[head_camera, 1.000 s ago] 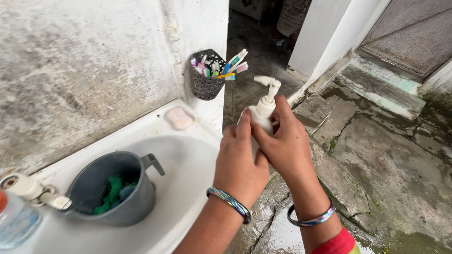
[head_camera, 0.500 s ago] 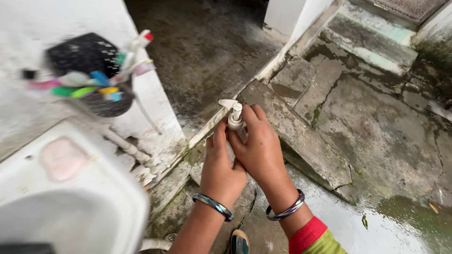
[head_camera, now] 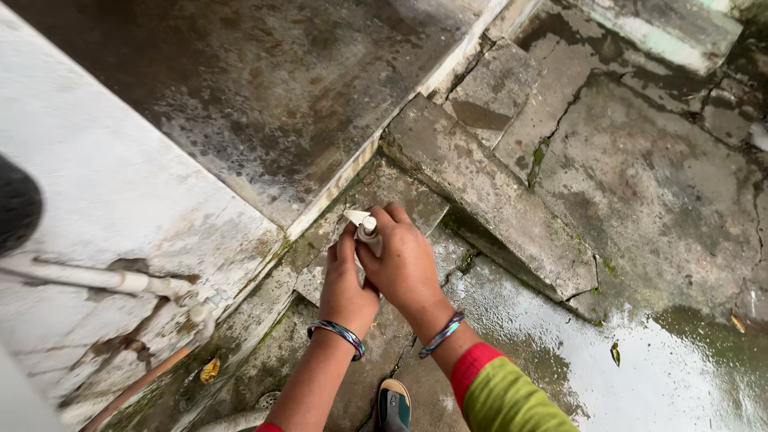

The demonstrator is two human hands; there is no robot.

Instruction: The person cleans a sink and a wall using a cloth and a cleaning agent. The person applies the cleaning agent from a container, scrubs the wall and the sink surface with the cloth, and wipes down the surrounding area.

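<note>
One white plastic pump bottle (head_camera: 366,230) sits clamped between two hands: left hand (head_camera: 346,280) wrapped below, right hand (head_camera: 406,266) closed over it, one bangle on each wrist, above wet cracked stone floor (head_camera: 640,184)

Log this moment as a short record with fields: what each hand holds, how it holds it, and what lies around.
held thing: white pump bottle, only its pump head and neck showing between the hands
left hand: wrapped round the bottle from the left, grip closed
right hand: closed over the bottle just below the pump head
wrists: a striped bangle on the left, another bangle on the right
below: wet cracked concrete floor, sandal at the bottom edge
left side: white pipe along the wall
</note>
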